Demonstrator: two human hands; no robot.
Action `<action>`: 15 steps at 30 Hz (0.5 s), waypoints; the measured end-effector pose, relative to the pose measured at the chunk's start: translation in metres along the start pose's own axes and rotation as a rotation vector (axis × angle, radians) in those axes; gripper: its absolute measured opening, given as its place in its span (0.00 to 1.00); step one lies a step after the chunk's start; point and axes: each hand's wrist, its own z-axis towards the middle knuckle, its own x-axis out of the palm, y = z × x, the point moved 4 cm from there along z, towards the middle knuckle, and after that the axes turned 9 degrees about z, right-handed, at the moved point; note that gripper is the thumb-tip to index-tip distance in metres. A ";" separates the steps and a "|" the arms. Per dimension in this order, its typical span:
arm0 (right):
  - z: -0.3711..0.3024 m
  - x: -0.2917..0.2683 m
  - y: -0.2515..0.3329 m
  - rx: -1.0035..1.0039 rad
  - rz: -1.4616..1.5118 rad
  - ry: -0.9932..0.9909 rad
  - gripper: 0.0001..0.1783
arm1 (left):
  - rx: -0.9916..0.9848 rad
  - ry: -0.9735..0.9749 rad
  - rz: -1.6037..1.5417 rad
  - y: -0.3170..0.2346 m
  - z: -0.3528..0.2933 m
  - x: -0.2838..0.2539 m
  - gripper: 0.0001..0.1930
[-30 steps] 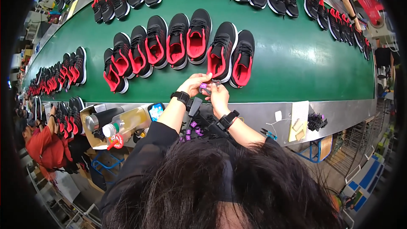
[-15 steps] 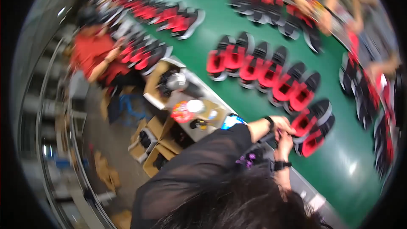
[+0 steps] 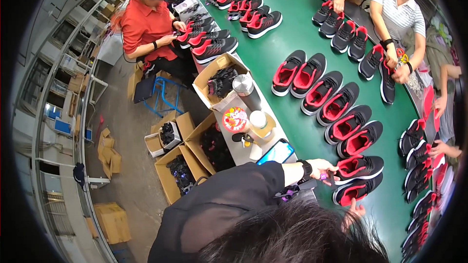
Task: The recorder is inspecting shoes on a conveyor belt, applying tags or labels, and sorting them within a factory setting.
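Hands apart | your left hand pinches the purple-tagged strip | right hand beside the end shoe, grip unclear | steady it lightly

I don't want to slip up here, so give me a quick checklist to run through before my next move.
1. Left hand holding the purple-tagged piece: ok.
2. Right hand touching the nearest shoe: cannot tell, contact unclear.
3. That shoe and its neighbour sole down, side by side: ok.
4. Phone off the green table: ok, on the ledge beside it.
5. Right hand fully in view: not ok, hair covers part.
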 end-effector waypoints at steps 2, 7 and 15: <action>-0.035 0.027 0.049 0.533 0.436 0.341 0.27 | 0.083 -0.059 -0.148 0.015 0.012 -0.019 0.06; -0.019 0.026 0.021 0.817 0.759 0.709 0.14 | 0.002 0.063 -0.314 0.032 0.011 -0.010 0.14; -0.060 -0.076 0.073 0.634 0.908 0.685 0.29 | 0.081 0.091 -0.293 0.069 0.029 0.048 0.07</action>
